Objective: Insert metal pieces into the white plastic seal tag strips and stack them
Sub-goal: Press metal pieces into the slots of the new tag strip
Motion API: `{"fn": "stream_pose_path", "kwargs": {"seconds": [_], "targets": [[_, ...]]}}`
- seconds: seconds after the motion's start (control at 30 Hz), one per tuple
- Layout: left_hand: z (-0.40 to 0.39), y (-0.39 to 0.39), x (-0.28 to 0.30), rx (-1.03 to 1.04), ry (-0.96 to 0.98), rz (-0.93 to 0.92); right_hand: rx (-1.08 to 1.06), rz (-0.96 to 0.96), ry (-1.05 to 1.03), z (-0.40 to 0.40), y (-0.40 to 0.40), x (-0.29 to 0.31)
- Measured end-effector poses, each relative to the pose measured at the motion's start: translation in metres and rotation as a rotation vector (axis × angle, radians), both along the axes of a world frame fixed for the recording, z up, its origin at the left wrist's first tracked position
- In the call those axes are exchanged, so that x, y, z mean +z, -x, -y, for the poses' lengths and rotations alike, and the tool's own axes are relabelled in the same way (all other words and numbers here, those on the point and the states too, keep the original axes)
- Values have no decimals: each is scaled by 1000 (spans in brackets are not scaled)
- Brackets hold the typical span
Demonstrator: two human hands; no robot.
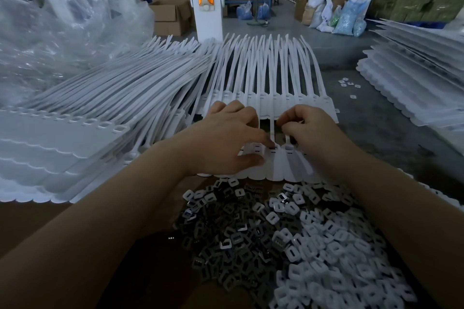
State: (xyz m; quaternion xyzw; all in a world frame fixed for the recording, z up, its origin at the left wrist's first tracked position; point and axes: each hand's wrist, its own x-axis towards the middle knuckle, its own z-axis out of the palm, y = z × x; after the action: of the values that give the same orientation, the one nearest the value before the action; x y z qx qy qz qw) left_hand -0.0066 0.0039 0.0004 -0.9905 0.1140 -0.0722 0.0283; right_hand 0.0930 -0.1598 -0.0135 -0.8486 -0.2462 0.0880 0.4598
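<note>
Two bare hands worked over a white strip of seal tags (276, 165), which lay flat on the brown surface (37, 221) directly in front of the person. That strip serves as the landmark here.

Just nearer the person than the strip, touching its scalloped edge, lay a heap of dark metal pieces (226, 238), with white plastic caps (334, 258) spread to the right of them, likely kept there so each piece was a short reach away. Left of the strip rose a tall stack of tag strips (75, 133). Beyond it, a further sheet of strips (263, 78) fanned its long tails away from the person. Far right of it sat another pile of strips (414, 78).

The left hand (226, 140) rested on the strip's left part, its forefinger pressing at one slot and its thumb flat on the tag below, apparently seating a piece and pinning the strip steady. The fingers were curled loosely; whether a metal piece sat under the fingertip could not be made out.

The right hand (306, 130) hovered at the strip's far edge, fingers bunched and thumb meeting fingertips near a thin tail, a pinching grip. What it pinched, the tail or a small piece, could not be told.
</note>
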Motion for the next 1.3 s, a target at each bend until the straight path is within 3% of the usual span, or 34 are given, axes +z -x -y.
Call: {"fn": "stream_pose_path", "kwargs": {"seconds": [0.07,0.17,0.27,0.33,0.43,0.8,0.9,1.0,1.1,1.3], "targets": [[3,-1,2,26,55,-28,-5,14,-5,0,0,0],[1,-1,12,47,325,-123,-8,40,-4,1,2,2],[-5,6,28,-1,573,-360,-4,65,13,1,4,3],[-2,10,32,-38,573,-537,-3,73,23,1,4,4],[12,9,26,-63,490,-634,3,82,33,1,6,4],[19,8,23,-32,587,-620,26,138,-58,2,-1,-1],[12,6,24,75,762,-544,67,117,-159,3,-3,0],[2,3,23,286,1062,-399,192,123,-202,4,-1,4],[-5,2,21,416,1337,-402,330,129,-253,5,3,4],[-8,1,21,438,1385,-488,518,178,-264,7,7,5]]}}
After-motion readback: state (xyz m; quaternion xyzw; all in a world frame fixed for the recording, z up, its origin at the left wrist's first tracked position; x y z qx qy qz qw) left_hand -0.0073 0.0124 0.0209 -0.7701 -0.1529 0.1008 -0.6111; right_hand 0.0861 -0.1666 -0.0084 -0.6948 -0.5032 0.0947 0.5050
